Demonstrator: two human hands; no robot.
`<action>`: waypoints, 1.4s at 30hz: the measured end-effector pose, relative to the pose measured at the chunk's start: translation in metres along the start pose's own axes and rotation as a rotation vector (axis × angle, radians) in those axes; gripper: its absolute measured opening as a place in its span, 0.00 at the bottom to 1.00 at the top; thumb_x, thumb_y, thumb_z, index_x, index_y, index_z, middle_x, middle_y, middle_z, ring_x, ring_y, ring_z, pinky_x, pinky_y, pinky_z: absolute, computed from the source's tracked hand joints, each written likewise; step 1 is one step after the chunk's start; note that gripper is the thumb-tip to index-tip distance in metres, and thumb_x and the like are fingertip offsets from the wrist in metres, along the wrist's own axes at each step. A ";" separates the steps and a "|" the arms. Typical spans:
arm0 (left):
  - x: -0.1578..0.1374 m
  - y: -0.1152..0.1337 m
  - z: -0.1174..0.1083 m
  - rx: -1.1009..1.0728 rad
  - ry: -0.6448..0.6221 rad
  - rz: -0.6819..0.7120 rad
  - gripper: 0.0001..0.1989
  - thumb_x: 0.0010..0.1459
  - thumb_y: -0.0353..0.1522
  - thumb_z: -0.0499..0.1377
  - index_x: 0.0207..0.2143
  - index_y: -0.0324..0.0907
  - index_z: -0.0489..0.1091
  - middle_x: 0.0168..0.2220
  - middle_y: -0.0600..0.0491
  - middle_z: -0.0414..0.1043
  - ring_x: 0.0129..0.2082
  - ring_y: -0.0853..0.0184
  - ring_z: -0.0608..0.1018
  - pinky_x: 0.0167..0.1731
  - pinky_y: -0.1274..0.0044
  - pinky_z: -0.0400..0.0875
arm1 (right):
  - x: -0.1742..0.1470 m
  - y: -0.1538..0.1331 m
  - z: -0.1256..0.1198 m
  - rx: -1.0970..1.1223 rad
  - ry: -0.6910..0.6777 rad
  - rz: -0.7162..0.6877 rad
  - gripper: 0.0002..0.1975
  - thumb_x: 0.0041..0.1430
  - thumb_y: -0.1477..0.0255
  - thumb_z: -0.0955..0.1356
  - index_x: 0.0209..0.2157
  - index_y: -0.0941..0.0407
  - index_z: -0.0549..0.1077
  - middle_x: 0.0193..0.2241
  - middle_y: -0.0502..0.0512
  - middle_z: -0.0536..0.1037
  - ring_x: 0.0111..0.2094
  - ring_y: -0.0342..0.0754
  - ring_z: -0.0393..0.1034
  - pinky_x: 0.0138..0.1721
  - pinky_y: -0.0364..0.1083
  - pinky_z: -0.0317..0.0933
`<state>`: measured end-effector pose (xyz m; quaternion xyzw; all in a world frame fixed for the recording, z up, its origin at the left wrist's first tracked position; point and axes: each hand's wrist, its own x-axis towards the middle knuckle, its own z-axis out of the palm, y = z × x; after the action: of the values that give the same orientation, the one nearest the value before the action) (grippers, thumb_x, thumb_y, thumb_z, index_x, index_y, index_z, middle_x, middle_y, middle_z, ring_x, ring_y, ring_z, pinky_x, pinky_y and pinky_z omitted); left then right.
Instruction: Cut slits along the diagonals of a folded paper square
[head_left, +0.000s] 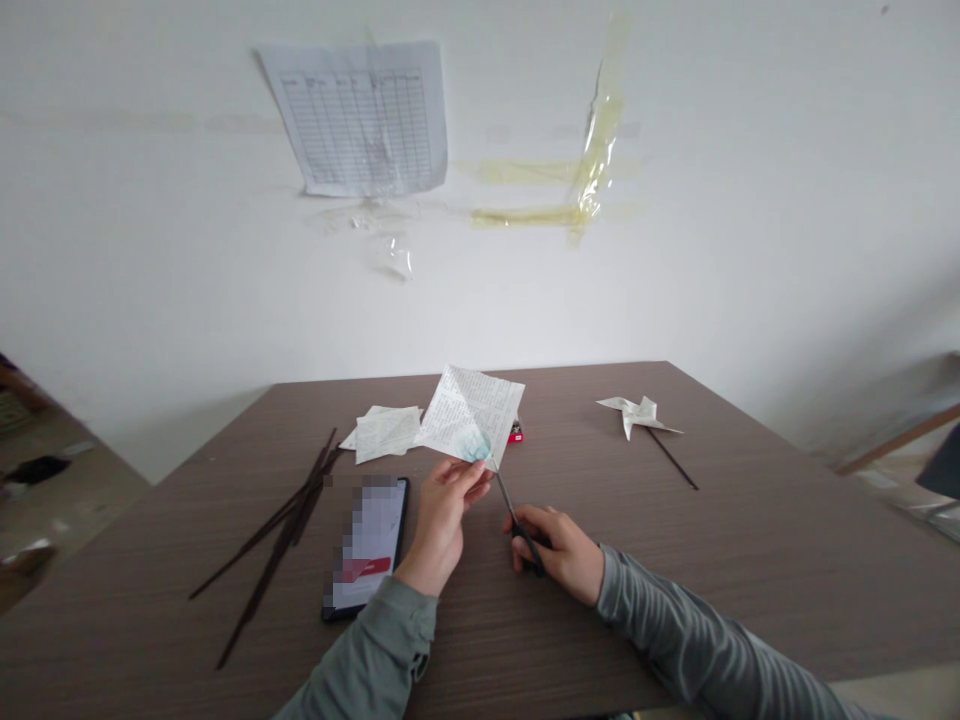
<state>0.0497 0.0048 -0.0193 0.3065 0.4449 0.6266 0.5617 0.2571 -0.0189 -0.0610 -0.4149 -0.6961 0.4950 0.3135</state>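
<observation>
My left hand (444, 510) pinches the lower corner of a printed paper square (480, 408), raised over the table. A crease runs across the paper, and a bluish patch shows near my fingertips. In my right hand (559, 545) is a pair of scissors (516, 515) with dark handles. Their blades reach up to the paper's lower corner, close to my left fingers. Whether the blades are spread or closed is too small to make out.
On the brown table (735, 560) lie dark thin sticks (281, 535), a phone (367, 545) and loose paper squares (386, 433) to the left. A small red box (516, 434) is partly hidden behind the paper. A paper pinwheel (639, 414) on a stick lies at right. Behind stands a wall (720, 220).
</observation>
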 end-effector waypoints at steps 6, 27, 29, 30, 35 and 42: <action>0.000 0.001 0.000 0.003 -0.006 -0.003 0.24 0.39 0.36 0.93 0.33 0.43 0.86 0.36 0.50 0.93 0.37 0.60 0.94 0.41 0.73 0.88 | 0.000 -0.003 0.000 -0.016 0.005 0.004 0.26 0.61 0.37 0.81 0.40 0.45 0.81 0.28 0.58 0.90 0.35 0.68 0.87 0.54 0.64 0.84; 0.002 -0.001 0.000 -0.016 -0.004 0.007 0.26 0.36 0.37 0.94 0.33 0.44 0.86 0.35 0.52 0.93 0.36 0.62 0.93 0.40 0.74 0.88 | -0.001 -0.001 0.000 0.006 -0.013 0.017 0.26 0.60 0.38 0.80 0.41 0.44 0.80 0.29 0.59 0.91 0.36 0.69 0.87 0.51 0.63 0.82; 0.002 0.000 0.000 -0.018 -0.006 0.007 0.27 0.34 0.38 0.95 0.33 0.43 0.87 0.35 0.52 0.93 0.36 0.62 0.93 0.40 0.74 0.87 | -0.001 0.001 0.000 0.013 -0.011 0.007 0.25 0.61 0.38 0.79 0.41 0.44 0.80 0.29 0.60 0.91 0.35 0.68 0.87 0.50 0.63 0.83; 0.002 0.000 0.000 -0.017 -0.006 0.008 0.27 0.34 0.38 0.95 0.33 0.43 0.87 0.35 0.51 0.93 0.36 0.61 0.93 0.40 0.74 0.87 | 0.000 0.002 0.000 0.014 -0.012 0.004 0.25 0.61 0.39 0.79 0.42 0.44 0.80 0.29 0.59 0.91 0.35 0.68 0.87 0.50 0.63 0.83; 0.002 0.000 0.000 -0.013 -0.012 0.009 0.26 0.35 0.38 0.94 0.33 0.43 0.87 0.36 0.51 0.93 0.36 0.61 0.93 0.41 0.74 0.88 | 0.001 0.005 0.000 0.014 -0.022 -0.021 0.23 0.62 0.42 0.80 0.42 0.45 0.79 0.28 0.58 0.89 0.34 0.67 0.86 0.48 0.62 0.83; 0.002 0.000 -0.001 -0.005 -0.017 0.009 0.25 0.39 0.37 0.95 0.33 0.44 0.86 0.36 0.52 0.93 0.36 0.61 0.93 0.40 0.74 0.89 | -0.001 -0.003 -0.001 -0.009 -0.019 -0.009 0.23 0.64 0.41 0.78 0.42 0.45 0.79 0.29 0.59 0.90 0.36 0.66 0.87 0.48 0.60 0.84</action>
<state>0.0488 0.0068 -0.0195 0.3126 0.4371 0.6277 0.5633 0.2578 -0.0193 -0.0580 -0.4087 -0.7030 0.4942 0.3073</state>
